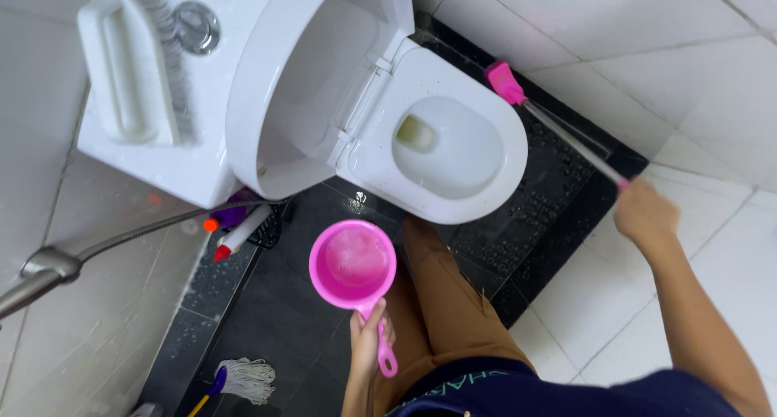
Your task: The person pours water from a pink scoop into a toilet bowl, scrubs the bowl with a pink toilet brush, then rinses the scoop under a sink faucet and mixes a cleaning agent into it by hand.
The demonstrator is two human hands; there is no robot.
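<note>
My left hand [367,337] grips the handle of a pink water dipper [353,263], held level in front of the toilet with soapy water in it. My right hand [645,213] holds the thin metal shaft of a long brush, whose pink head [505,82] rests against the far right side of the white toilet bowl [486,186]. The toilet seat and lid [275,101] are raised. The bowl holds a little yellowish water at the drain.
A white scrub brush [129,69] lies on the cistern beside the chrome flush button [197,27]. A metal hose [105,243] runs at left. Bottles [239,232] stand under the cistern. A small mop [243,378] lies on the dark wet floor. White tiled walls surround.
</note>
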